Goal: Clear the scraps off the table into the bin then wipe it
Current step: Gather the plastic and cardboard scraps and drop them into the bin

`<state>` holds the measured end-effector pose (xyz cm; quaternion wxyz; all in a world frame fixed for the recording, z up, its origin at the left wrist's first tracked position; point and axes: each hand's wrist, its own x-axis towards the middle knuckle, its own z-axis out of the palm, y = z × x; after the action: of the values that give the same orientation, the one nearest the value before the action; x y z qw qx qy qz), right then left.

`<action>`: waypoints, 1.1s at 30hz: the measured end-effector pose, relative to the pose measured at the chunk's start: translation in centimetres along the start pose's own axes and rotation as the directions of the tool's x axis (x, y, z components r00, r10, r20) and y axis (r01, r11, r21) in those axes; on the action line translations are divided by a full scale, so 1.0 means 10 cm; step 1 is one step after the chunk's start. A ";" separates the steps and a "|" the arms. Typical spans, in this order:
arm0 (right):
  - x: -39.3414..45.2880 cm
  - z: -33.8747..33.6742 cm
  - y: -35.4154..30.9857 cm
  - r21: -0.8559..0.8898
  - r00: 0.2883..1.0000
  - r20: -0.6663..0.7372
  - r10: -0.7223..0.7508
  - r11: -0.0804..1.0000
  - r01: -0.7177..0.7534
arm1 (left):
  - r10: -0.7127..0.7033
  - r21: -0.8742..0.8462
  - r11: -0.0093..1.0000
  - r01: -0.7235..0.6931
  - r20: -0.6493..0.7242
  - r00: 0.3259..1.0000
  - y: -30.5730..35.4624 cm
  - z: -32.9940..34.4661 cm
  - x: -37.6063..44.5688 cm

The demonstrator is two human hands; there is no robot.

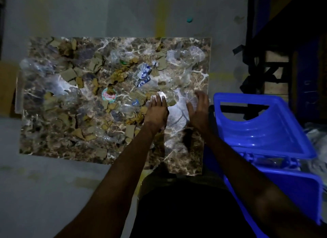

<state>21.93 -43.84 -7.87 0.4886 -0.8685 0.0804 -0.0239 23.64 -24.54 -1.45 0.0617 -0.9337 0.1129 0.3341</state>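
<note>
Both hands, left and right, spread flat, apart, over table scraps.

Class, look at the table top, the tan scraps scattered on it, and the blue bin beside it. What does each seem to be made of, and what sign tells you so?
Table top: polished marble or a marble-look laminate; brown with white veins and glare.
Tan scraps: likely torn cardboard; matte, flat, ragged edges.
Blue bin: moulded plastic; glossy, uniform colour, ribbed wall.
</note>
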 end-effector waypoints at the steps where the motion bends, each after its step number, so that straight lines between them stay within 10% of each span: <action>1: 0.10 0.00 -0.02 -0.008 1.000 -0.003 0.000 1.000 -0.001 | 0.013 -0.026 1.000 -0.013 -0.003 1.000 -0.01 0.00 -0.01; 12: -0.01 0.12 -0.03 -0.111 0.930 0.365 -0.043 0.990 0.090 | 0.015 -0.035 0.999 -0.012 0.090 0.996 0.02 -0.12 -0.05; 17: 0.23 -0.27 -0.18 0.076 0.988 0.152 0.003 0.997 -0.015 | 0.007 -0.129 0.992 0.001 0.058 0.998 -0.02 -0.09 -0.07; 27: 0.21 0.23 -0.36 -0.322 0.895 0.438 0.087 0.944 0.065 | 0.024 -0.226 0.974 -0.021 0.013 1.000 -0.05 -0.03 -0.07; 33: 0.37 -0.11 -0.56 0.005 0.997 0.082 0.000 1.000 0.000 | 0.043 -0.331 0.942 -0.048 -0.023 0.999 -0.12 0.05 -0.06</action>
<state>26.07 -42.55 -2.66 0.4938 -0.8674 0.0603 0.0117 23.15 -23.21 -1.40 -0.1048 -0.9304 0.0771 0.3426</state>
